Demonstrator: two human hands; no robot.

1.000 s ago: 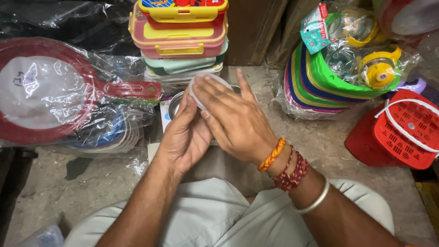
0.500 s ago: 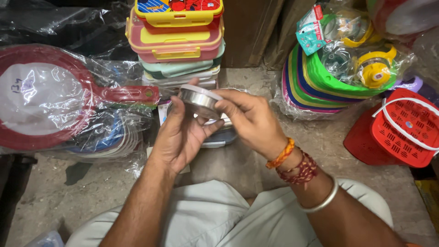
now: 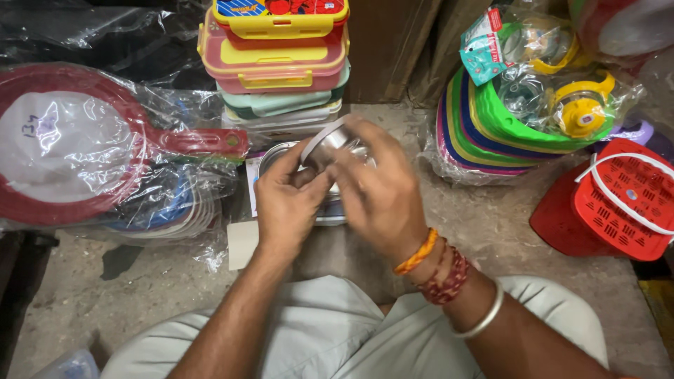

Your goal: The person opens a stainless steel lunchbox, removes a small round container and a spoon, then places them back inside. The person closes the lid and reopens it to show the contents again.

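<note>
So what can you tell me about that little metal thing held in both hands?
The small steel container is round, shiny and shallow, tilted on its edge above the floor. The left hand grips it from below and the right hand covers its right side, hiding part of it. Another steel piece lies just beneath.

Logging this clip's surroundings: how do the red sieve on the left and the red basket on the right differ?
The red sieve is round with a long handle and a pale mesh centre; the red basket is boxy with slotted walls and a white bail handle. The sieve is wrapped in clear plastic; the basket is bare. The sieve lies flat on a pile of others; the basket sits tilted. Both are red plastic, and neither hand touches them.
</note>
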